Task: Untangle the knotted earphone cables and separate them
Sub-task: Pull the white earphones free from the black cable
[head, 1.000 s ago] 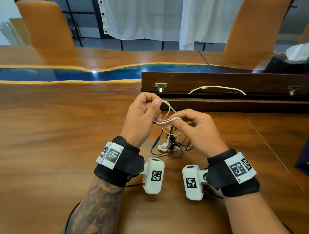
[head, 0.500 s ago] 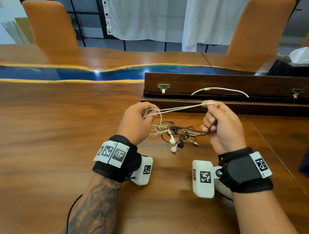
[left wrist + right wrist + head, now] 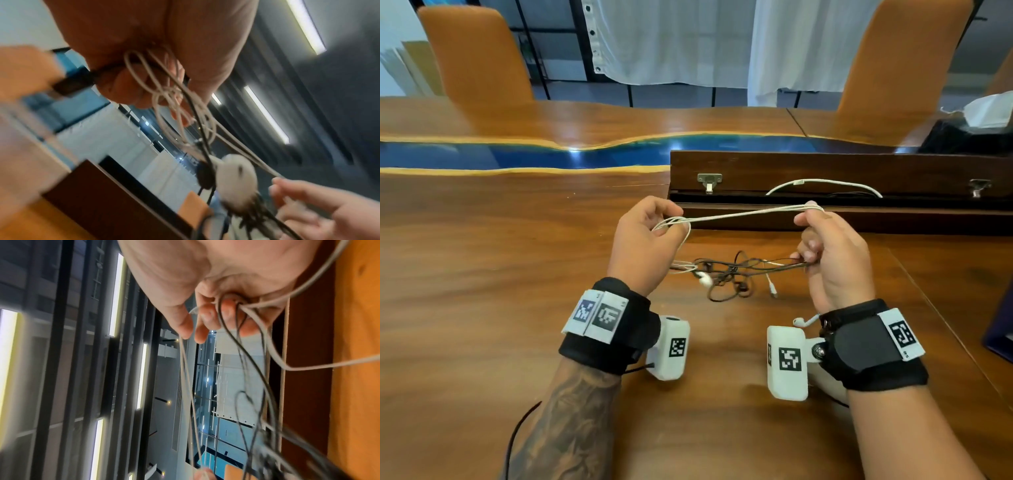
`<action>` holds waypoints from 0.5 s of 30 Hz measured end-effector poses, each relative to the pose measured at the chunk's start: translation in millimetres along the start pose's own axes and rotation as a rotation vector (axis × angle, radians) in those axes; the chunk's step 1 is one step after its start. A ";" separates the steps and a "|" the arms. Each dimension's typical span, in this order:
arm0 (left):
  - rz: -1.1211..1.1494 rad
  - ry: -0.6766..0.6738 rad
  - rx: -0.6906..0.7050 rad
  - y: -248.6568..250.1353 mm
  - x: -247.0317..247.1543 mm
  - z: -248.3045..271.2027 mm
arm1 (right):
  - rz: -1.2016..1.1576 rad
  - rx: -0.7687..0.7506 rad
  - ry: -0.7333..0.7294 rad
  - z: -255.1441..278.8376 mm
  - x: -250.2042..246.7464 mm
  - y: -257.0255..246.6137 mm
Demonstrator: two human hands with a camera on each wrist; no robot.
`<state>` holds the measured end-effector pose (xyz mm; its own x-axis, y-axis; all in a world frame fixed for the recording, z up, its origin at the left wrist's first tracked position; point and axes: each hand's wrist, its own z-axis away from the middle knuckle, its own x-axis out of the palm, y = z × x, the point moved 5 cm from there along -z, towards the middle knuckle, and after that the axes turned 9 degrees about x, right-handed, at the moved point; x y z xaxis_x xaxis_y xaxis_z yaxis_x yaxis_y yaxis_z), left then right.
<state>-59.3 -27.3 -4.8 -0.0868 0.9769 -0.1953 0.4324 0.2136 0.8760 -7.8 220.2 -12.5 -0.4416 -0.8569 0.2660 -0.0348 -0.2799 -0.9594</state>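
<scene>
No readable text, brand or number is being shown; only black-and-white square code markers are being carried on the wrist bands (image 3: 599, 315) and wrist cameras (image 3: 787, 363)

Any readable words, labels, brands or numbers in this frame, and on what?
No readable text.
Wristband tags: square black-and-white code patterns, no letters.
Wrist camera housings: the same kind of code patterns.
White earphone cable, wooden box: no print visible.

At the top centre of the frame the right hand (image 3: 205, 280) is seen from below, its curled fingers (image 3: 207, 321) closed round white cables (image 3: 273, 353) and black cables (image 3: 246, 356). The strands are trailed downward into a blurred tangle at lower right. An orange table (image 3: 355, 386) is seen along the right edge.
</scene>
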 end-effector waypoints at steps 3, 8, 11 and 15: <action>-0.213 -0.061 0.055 -0.6 -3.2 0.3 | -0.086 -0.048 0.091 -0.8 -7.5 -4.2; -0.374 -0.035 0.037 -6.0 -14.3 -4.8 | -0.189 -0.050 0.125 -5.0 -15.1 -5.8; -0.224 0.041 0.017 -7.1 -20.0 -7.8 | -0.144 -0.087 0.152 -6.0 -18.0 -5.1; 0.036 0.184 -0.068 -10.0 -25.6 -8.7 | 0.023 -0.280 0.260 -1.6 -17.2 -11.1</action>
<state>-69.2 -54.4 -4.7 -0.2376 0.9676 -0.0852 0.3770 0.1727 0.9099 -1.3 238.8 -6.6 -0.6567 -0.7131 0.2454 -0.2494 -0.1018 -0.9630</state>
